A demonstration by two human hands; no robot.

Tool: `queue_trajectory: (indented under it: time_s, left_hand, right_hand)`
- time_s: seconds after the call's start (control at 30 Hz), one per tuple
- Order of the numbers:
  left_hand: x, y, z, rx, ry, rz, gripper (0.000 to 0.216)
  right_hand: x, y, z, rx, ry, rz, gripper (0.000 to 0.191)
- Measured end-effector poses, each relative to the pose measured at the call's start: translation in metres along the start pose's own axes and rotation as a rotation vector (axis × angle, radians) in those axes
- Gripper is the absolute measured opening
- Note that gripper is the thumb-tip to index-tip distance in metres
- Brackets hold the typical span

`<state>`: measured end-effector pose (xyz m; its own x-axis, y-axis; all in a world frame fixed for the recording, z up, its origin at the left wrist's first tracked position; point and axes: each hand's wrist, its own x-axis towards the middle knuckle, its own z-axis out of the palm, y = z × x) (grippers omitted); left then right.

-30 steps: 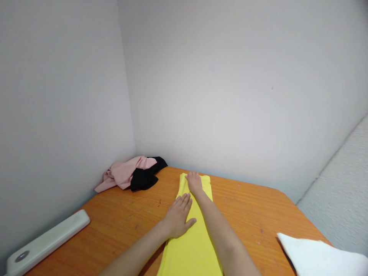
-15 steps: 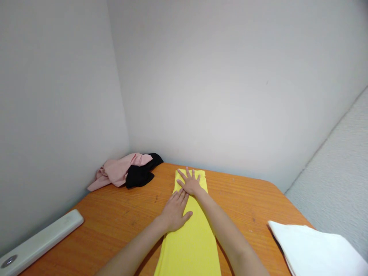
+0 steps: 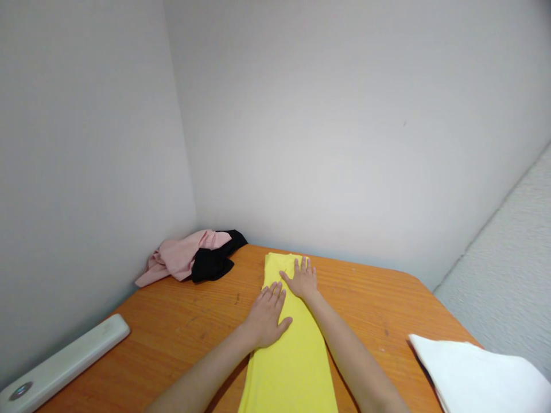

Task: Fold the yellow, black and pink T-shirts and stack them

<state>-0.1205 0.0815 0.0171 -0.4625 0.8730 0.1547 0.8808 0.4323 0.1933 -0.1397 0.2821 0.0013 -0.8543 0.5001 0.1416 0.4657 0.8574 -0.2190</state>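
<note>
A long strip of folded yellow cloth (image 3: 293, 367) runs away from me over the wooden table, its far end close to the table's back edge. My left hand (image 3: 266, 318) lies flat on the cloth's left side, fingers stretched out and thumb pointing right. Farther up, my right hand (image 3: 302, 281) rests spread on the cloth near its far right corner, with the thumb out to the left. Small creases show beside that thumb. Neither hand grips anything. The cloth's near end is cut off by the bottom of the view.
Crumpled pink cloth (image 3: 178, 258) and black cloth (image 3: 213, 264) lie at the back left against the wall. A long white device (image 3: 73, 361) with a round button sits at the left edge. Folded white cloth (image 3: 482, 373) lies at the right on the table (image 3: 365, 304).
My right hand has slid right across the cloth's far end, away from my left fingertips. My left hand stays nearly in place. The whole view has shifted slightly.
</note>
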Motion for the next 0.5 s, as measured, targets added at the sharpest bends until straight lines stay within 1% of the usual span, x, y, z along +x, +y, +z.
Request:
queue_trajectory:
  time_s: [0.07,0.13,0.23,0.3,0.4,0.47,0.5]
  left_hand:
    - [0.000,-0.002,0.003,0.009,0.018,0.009,0.073]
    - [0.002,-0.002,0.005,0.009,0.030,0.011,0.072]
    - [0.006,-0.001,0.002,-0.015,0.039,0.000,0.067]
    - [0.008,0.000,-0.004,-0.027,0.065,-0.012,0.063]
    - [-0.001,-0.003,-0.023,-0.007,0.186,-0.042,0.055]
    - [-0.018,-0.006,-0.041,0.000,0.262,-0.029,0.049]
    - [-0.029,-0.007,-0.050,-0.014,0.271,0.001,0.046]
  right_hand:
    - [0.001,0.003,0.001,0.005,-0.017,0.015,0.103]
    - [0.002,0.003,-0.003,-0.003,-0.002,0.005,0.102]
    - [-0.003,0.000,-0.017,-0.015,0.028,-0.058,0.090]
    - [-0.011,-0.001,-0.027,-0.015,0.054,-0.086,0.079]
    - [-0.039,0.002,-0.040,-0.013,0.097,-0.116,0.069]
    - [-0.069,0.011,-0.047,-0.008,0.096,-0.210,0.065]
    - [-0.087,0.016,-0.051,-0.001,0.084,-0.280,0.063]
